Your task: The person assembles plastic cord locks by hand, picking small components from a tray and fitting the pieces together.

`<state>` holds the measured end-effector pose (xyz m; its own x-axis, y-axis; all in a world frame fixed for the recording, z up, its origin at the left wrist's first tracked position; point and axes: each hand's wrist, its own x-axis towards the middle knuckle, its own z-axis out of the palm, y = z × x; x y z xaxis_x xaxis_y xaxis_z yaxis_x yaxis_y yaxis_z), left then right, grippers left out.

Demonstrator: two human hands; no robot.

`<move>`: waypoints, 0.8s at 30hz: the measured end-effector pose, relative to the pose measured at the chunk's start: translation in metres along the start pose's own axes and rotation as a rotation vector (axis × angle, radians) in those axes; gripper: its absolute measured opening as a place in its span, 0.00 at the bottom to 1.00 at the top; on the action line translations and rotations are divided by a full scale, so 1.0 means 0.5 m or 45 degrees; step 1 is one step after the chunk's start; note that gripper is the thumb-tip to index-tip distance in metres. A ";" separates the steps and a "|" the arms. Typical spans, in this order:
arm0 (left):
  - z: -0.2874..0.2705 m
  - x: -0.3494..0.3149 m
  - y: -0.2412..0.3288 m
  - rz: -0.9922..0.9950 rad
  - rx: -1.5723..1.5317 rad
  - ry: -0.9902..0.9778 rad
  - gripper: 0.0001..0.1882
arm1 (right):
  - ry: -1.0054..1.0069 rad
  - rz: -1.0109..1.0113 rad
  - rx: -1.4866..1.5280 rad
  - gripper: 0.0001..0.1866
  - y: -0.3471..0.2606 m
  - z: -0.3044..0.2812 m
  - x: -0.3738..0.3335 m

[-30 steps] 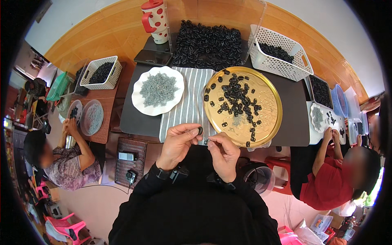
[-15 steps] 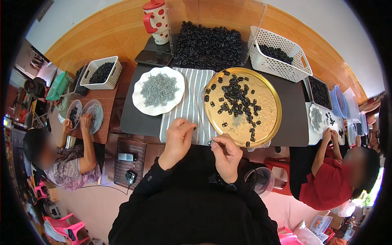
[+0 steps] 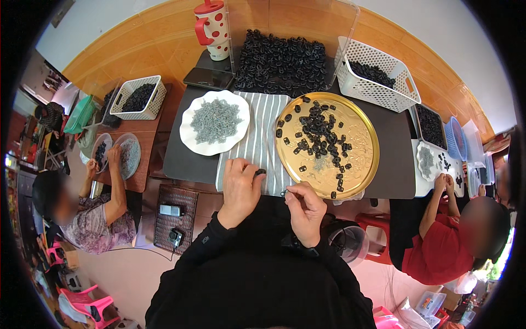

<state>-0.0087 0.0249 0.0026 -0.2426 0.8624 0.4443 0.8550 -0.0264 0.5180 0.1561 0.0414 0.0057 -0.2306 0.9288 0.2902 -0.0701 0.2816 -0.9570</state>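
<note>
My left hand [image 3: 241,186] is closed over the striped cloth [image 3: 255,145], with a small black plastic part [image 3: 259,171] pinched between thumb and forefinger. Just to its right, at the table's near edge, my right hand [image 3: 304,205] pinches a tiny dark piece [image 3: 283,193], too small to name. The hands are apart. A round gold tray [image 3: 359,164] with many loose black plastic parts [image 3: 320,129] lies beyond my right hand. A white wavy-rimmed plate [image 3: 189,137] heaped with small grey metal pieces [image 3: 215,119], which look like screws, stands beyond my left hand.
At the back stand a clear box of black parts [image 3: 282,60], a white basket [image 3: 378,90], a red-dotted tumbler [image 3: 212,33] and a dark flat device [image 3: 208,78]. One person [image 3: 93,219] works at the left, another [image 3: 449,236] at the right. A bin [image 3: 348,241] stands below.
My left hand has turned, so the black part between its fingers now shows plainly. My right hand keeps its pinch in nearly the same place. The view has shifted slightly.
</note>
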 end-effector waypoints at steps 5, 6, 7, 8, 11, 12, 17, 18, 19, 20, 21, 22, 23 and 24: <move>0.021 0.003 -0.018 0.128 -0.296 0.059 0.10 | 0.003 0.032 0.011 0.07 0.001 -0.008 0.001; 0.019 0.000 -0.016 0.129 -0.296 0.060 0.10 | -0.004 0.052 0.013 0.07 0.001 -0.009 0.002; 0.016 -0.004 -0.012 0.061 -0.459 -0.025 0.09 | -0.004 0.052 0.012 0.07 -0.002 -0.009 0.004; 0.012 -0.005 -0.008 -0.007 -0.622 -0.110 0.08 | -0.012 0.065 0.081 0.07 -0.009 -0.008 0.007; -0.008 0.004 0.005 -0.164 -0.920 -0.316 0.07 | -0.051 0.083 0.260 0.08 -0.015 -0.007 0.019; -0.010 0.004 0.005 -0.162 -0.922 -0.315 0.07 | -0.081 0.089 0.370 0.08 -0.016 -0.008 0.024; -0.014 -0.001 0.006 -0.177 -1.275 -0.355 0.11 | -0.059 0.070 0.329 0.09 -0.007 -0.005 0.038; -0.014 0.000 0.008 -0.178 -1.275 -0.354 0.11 | -0.060 0.047 0.246 0.09 -0.006 -0.006 0.038; -0.014 -0.001 0.010 -0.146 -1.227 -0.363 0.11 | -0.062 0.048 0.245 0.09 -0.003 -0.006 0.038; -0.015 -0.001 0.012 -0.114 -1.179 -0.372 0.11 | -0.071 0.063 0.293 0.09 0.000 -0.006 0.039; -0.017 -0.004 0.017 -0.116 -1.180 -0.372 0.11 | -0.080 0.078 0.340 0.09 0.002 -0.006 0.039; -0.021 -0.008 0.024 -0.308 -1.367 -0.433 0.11 | -0.078 0.079 0.339 0.09 0.001 -0.003 0.040; -0.023 -0.011 0.027 -0.505 -1.550 -0.493 0.11 | -0.070 0.155 0.473 0.09 -0.002 0.002 0.041; -0.019 -0.014 0.024 -0.505 -1.551 -0.495 0.11 | -0.062 0.230 0.607 0.08 -0.003 0.007 0.040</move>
<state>-0.0011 0.0140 0.0126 -0.0586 0.9981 -0.0169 -0.2425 0.0022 0.9702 0.1482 0.0589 0.0131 -0.3239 0.9371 0.1303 -0.4575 -0.0346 -0.8885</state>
